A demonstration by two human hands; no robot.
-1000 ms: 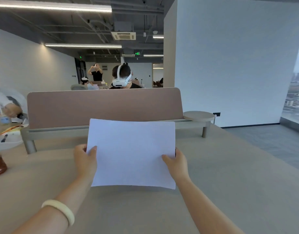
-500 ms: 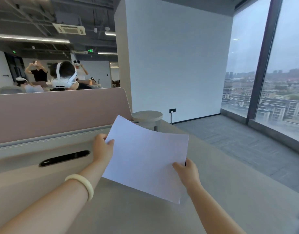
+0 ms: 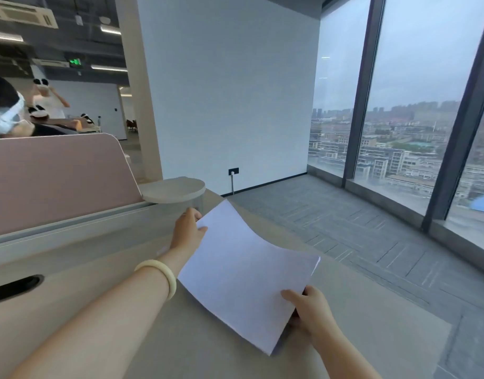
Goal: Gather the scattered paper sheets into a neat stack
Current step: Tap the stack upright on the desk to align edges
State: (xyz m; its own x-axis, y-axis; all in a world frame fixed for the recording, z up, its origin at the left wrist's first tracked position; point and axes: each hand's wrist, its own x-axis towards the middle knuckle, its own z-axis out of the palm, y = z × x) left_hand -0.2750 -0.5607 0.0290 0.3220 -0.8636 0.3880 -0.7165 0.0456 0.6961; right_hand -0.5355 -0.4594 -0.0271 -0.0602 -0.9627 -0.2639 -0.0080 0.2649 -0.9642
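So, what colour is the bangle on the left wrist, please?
The bangle is pale cream, in the head view.

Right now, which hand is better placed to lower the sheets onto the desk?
Probably right: the right hand pinches the paper sheets at the near corner, low over the desk; the left hand grips the far edge.

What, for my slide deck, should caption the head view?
Left hand and right hand hold white paper sheets at a beige desk.
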